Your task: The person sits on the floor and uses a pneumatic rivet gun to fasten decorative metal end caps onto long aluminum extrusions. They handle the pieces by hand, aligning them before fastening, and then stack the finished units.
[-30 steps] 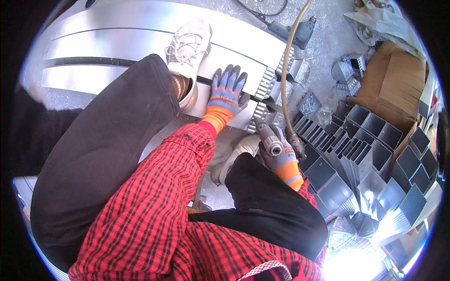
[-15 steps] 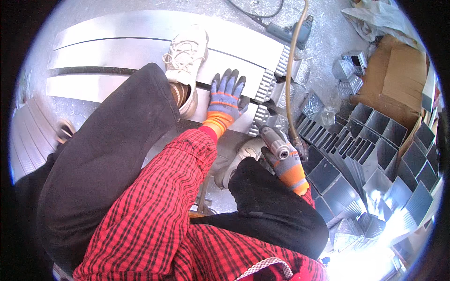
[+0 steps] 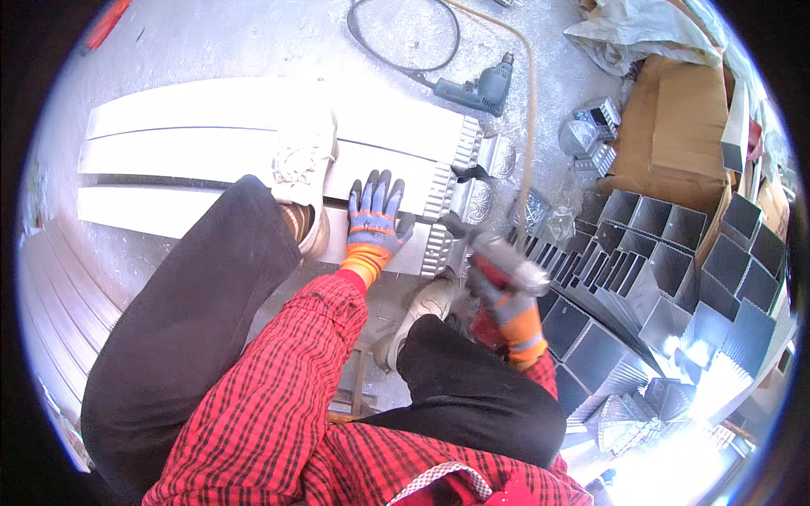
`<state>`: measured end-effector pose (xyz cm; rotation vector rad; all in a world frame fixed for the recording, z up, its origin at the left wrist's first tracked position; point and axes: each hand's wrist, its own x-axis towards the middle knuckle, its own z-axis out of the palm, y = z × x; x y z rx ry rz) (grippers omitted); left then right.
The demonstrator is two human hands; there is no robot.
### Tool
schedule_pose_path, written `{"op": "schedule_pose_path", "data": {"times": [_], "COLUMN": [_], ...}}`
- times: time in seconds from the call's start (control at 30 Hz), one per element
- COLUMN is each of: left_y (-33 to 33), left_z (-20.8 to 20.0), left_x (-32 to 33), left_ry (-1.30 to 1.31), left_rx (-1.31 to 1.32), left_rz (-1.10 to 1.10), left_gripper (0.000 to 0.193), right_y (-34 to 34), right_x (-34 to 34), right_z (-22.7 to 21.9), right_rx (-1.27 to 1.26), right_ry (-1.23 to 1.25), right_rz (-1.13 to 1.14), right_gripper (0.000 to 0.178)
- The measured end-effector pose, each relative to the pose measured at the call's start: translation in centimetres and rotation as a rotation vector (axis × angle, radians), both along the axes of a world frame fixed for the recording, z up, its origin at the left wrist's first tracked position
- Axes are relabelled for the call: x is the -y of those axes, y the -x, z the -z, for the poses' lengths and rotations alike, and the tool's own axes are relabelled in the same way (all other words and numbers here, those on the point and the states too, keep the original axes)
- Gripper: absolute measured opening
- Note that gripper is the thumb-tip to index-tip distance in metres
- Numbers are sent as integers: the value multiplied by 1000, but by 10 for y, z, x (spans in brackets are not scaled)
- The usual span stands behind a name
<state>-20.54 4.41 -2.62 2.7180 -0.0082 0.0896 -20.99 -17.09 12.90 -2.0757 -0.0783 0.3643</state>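
My left hand, in a blue and orange glove, lies flat with fingers spread on the long silver metal panels. My right hand, gloved alike, is closed round a pistol-shaped power tool with a red and silver body, smeared by motion. Its dark nose points left, close to the ribbed ends of the panels; I cannot tell whether it touches. Beyond those ends lie embossed silver fittings, partly hidden by dark strips. My white shoe rests on the panels left of my left hand.
A corded drill lies on the floor beyond the panels, near a tan hose. Rectangular metal tubes are stacked at right, before a cardboard box. Silver caps lie beside the box. Ribbed panels lie at far left.
The whole view has shifted. My right hand has drawn the power tool rightward, away from the panel ends, and it is now blurred. My left hand stays flat on the panels.
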Motion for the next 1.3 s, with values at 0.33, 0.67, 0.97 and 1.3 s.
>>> {"op": "schedule_pose_path", "data": {"times": [0.33,0.67,0.97,1.3], "left_y": [-7,-3,-9,-5], "left_z": [-15,-20,-21,-14], "left_x": [7,4,10,3], "left_ry": [-11,-69,-82,-43], "left_rx": [-64,-163,-175,-85], "left_rz": [43,48,62,59], "left_gripper": [72,72,76,70], "right_y": [-223,-351,-341,-203], "right_x": [67,114,130,-10], "right_z": [14,136,162,130], "right_rx": [179,-82,170,-137], "right_ry": [-643,4,169,1021], "right_rz": [602,505,359,-298], "right_gripper": [30,52,49,111]}}
